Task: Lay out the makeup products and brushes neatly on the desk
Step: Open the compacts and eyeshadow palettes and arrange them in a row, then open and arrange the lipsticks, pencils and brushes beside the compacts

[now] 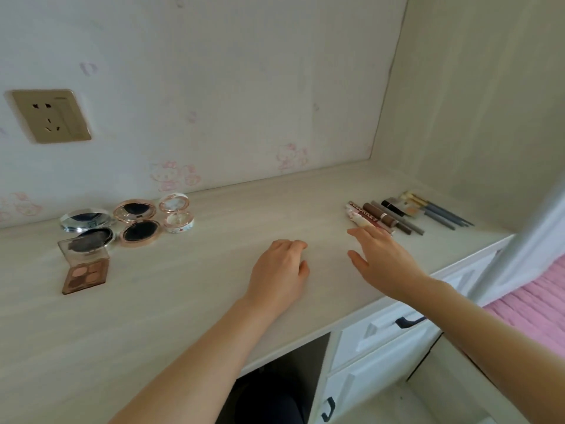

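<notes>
On the pale wooden desk, several open compacts lie at the left: a silver one, a rose-gold one, a small white one and a brown eyeshadow palette. At the right a row of tubes and pencils lies beside blue-handled brushes. My left hand rests on the desk middle with its fingers curled and nothing in it. My right hand hovers open just in front of the tubes, fingertips near the closest one, holding nothing.
A wall socket sits on the back wall at the left. A side panel closes the desk's right end. White drawers with dark handles are under the desk's right part, and a pink bedcover is beyond.
</notes>
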Motion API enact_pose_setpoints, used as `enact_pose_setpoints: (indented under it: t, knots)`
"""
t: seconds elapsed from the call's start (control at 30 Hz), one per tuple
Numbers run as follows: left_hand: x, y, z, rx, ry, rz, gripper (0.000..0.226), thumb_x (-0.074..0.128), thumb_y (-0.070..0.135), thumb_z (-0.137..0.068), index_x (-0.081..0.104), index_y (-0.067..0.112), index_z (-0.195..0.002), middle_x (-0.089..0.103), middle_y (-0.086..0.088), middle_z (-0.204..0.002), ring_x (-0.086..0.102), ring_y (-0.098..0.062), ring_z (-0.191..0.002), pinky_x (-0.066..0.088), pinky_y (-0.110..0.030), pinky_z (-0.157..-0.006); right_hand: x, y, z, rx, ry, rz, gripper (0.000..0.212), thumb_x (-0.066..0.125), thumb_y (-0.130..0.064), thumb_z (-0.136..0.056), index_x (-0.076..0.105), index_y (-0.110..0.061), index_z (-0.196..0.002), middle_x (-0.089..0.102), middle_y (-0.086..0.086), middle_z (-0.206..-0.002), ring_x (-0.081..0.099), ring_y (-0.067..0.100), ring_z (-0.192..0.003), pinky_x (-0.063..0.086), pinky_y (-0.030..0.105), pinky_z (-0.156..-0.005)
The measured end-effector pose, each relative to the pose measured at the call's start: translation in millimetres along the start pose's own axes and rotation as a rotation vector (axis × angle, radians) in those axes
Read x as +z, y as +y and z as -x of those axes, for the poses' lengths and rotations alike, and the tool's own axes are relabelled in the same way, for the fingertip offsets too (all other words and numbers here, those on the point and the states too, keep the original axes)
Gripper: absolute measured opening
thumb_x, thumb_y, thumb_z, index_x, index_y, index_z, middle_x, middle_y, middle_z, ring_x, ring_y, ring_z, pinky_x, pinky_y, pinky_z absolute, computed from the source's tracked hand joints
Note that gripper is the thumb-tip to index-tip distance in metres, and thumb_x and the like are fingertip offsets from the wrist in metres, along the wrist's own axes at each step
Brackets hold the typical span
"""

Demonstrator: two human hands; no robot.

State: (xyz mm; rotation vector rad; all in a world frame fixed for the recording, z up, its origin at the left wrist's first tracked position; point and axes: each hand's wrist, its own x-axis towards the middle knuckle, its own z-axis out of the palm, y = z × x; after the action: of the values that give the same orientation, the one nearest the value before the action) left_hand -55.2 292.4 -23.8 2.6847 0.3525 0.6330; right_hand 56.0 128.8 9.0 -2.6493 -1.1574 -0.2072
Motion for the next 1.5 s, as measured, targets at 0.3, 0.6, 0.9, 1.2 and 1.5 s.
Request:
enact_pose_setpoints:
  t: [0.3, 0.6, 0.9, 1.2, 1.5]
  knots:
    - [46, 31, -71, 0.072, -0.064, 0.041, 0.036, 0.045, 0.018, -0.094, 0.054, 0.016, -0.129, 0.059, -0.001, -0.128, 0.041, -0.015, -0.127, 0.04, -0.03, -0.097, -5, 71, -14, 0.126, 0.024, 0.021, 0.043, 0.045, -0.03, -0.098, 0.042, -0.017, -0.138, 0.047, 0.002, -0.141, 0.041, 0.021, -0.13, 0.04, 0.033, -0.102]
    - [73, 64, -146, 0.156, -0.055, 0.059, 0.027, 0.047, 0.018, -0.093, 0.06, 0.013, -0.116, 0.061, -0.001, -0.117, 0.049, -0.022, -0.114, 0.045, -0.036, -0.087, -9, 137, -48, 0.231, 0.02, 0.048, 0.042, 0.045, -0.029, -0.097, 0.045, -0.014, -0.136, 0.05, 0.007, -0.137, 0.042, 0.027, -0.128, 0.042, 0.04, -0.1]
    - [99, 86, -218, 0.174, -0.077, 0.086, 0.03, 0.047, 0.018, -0.094, 0.061, 0.011, -0.119, 0.062, -0.005, -0.118, 0.047, -0.024, -0.117, 0.047, -0.039, -0.087, -7, 173, -99, 0.288, 0.013, 0.069, 0.028, 0.044, -0.025, -0.096, 0.055, -0.006, -0.113, 0.057, 0.012, -0.103, 0.053, 0.034, -0.1, 0.048, 0.042, -0.081]
    - [137, 86, -266, -0.02, -0.325, 0.033, 0.037, 0.045, 0.038, -0.096, 0.063, 0.009, -0.112, 0.062, -0.012, -0.118, 0.043, -0.032, -0.121, 0.045, -0.04, -0.091, 10, 175, -130, 0.299, -0.011, 0.087, 0.037, 0.04, -0.031, -0.099, 0.054, -0.005, -0.122, 0.053, 0.015, -0.123, 0.043, 0.035, -0.118, 0.04, 0.041, -0.096]
    - [135, 99, -279, -0.046, -0.499, 0.114, 0.032, 0.055, 0.034, -0.094, 0.068, 0.009, -0.107, 0.067, -0.011, -0.109, 0.054, -0.03, -0.109, 0.046, -0.035, -0.092, 17, 178, -141, 0.358, -0.048, 0.079, 0.037, 0.039, -0.037, -0.099, 0.057, -0.005, -0.107, 0.053, 0.014, -0.11, 0.046, 0.037, -0.108, 0.039, 0.039, -0.089]
